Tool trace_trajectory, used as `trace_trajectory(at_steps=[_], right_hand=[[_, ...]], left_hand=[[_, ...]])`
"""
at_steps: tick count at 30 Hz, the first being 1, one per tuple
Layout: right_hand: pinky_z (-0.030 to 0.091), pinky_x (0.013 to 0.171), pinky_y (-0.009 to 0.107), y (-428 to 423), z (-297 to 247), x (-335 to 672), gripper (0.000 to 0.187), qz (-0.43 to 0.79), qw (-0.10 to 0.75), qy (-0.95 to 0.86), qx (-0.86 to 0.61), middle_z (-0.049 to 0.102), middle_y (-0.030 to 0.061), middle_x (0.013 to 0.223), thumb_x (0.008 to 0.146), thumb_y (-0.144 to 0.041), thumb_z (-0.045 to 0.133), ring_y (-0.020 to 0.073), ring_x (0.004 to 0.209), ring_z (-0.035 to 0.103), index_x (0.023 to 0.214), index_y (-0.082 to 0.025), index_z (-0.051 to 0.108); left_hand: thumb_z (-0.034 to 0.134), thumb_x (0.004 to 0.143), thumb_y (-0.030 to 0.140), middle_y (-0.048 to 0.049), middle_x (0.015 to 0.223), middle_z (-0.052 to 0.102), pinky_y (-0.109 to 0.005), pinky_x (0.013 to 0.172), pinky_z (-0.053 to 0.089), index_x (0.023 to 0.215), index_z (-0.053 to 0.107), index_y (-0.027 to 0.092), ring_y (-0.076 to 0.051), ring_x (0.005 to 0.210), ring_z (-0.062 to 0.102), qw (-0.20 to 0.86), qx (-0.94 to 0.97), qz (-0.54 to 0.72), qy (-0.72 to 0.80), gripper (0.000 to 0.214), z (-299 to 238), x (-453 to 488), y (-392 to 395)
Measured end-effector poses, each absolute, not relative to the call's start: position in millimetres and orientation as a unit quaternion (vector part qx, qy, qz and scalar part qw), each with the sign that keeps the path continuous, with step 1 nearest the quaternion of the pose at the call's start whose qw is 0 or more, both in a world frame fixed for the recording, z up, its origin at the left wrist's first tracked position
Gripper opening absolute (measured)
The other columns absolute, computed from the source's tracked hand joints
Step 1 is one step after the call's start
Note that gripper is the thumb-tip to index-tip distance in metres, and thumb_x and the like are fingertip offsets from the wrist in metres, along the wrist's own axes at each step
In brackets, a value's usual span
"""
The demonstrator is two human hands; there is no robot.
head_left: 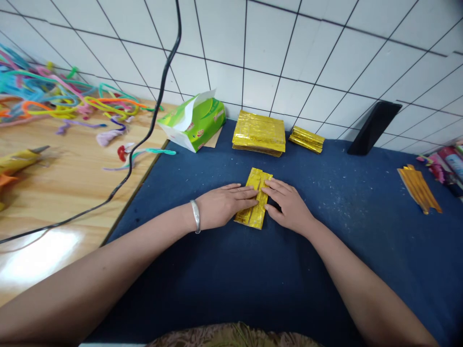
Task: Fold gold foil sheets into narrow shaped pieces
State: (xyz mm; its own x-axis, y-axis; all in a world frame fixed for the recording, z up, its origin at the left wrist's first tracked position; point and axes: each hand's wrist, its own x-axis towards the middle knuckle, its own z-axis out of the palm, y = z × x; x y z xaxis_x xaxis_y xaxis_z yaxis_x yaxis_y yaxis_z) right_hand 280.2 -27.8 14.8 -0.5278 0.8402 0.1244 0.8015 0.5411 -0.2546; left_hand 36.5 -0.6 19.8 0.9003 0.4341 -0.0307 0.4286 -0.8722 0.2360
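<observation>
A sheet of shiny gold foil paper lies on the dark blue cloth, with its two long sides folded in toward a seam down the middle. My left hand rests flat across its left half, fingers stretched out over the seam. At the right edge, my right hand touches the paper with fingertips spread apart. Behind it sits a thick stack of gold foil paper. Beside that stack, a small folded gold piece lies near the wall.
A green tissue pack stands at the back left. Colourful pipe cleaners and a yellow glue gun lie on the wooden table. A black cable hangs across the left. Folded gold strips and a black upright object are right.
</observation>
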Motion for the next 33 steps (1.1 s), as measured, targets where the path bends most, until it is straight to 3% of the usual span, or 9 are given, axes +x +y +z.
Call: trace_trajectory(at_steps=[13, 25, 33], right_hand=[[0.031, 0.103, 0.043, -26.9, 20.5, 279.3, 0.047, 0.047, 0.064, -0.871, -0.485, 0.040, 0.0074, 0.140, 0.089, -0.035, 0.038, 0.0224, 0.134, 0.027, 0.132, -0.017, 0.043], [0.031, 0.102, 0.045, -16.9, 16.1, 280.8, 0.053, 0.035, 0.049, -0.852, -0.520, 0.029, 0.0049, 0.146, 0.090, -0.042, 0.033, 0.0248, 0.136, 0.022, 0.139, -0.022, 0.030], [0.027, 0.103, 0.051, -26.2, 21.6, 280.9, 0.077, 0.057, 0.030, -0.853, -0.517, 0.025, 0.0103, 0.147, 0.078, -0.061, 0.044, 0.0311, 0.136, 0.017, 0.140, -0.019, 0.027]], left_hand=[[0.037, 0.084, 0.012, 0.0008, 0.145, 0.031, -0.030, 0.110, 0.017, 0.136, 0.034, 0.023, -0.012, 0.135, 0.024, 0.130, 0.967, -0.002, 0.218, 0.054, 22.8, 38.3, -0.9], [0.037, 0.084, 0.013, 0.0027, 0.146, 0.029, -0.030, 0.109, 0.017, 0.138, 0.029, 0.027, -0.012, 0.134, 0.026, 0.129, 0.965, 0.007, 0.230, 0.057, 21.0, 38.4, -2.9], [0.037, 0.086, 0.017, 0.0002, 0.145, 0.031, -0.030, 0.109, 0.017, 0.137, 0.032, 0.024, -0.013, 0.134, 0.027, 0.122, 0.967, 0.009, 0.222, 0.052, 25.9, 38.8, -3.1]])
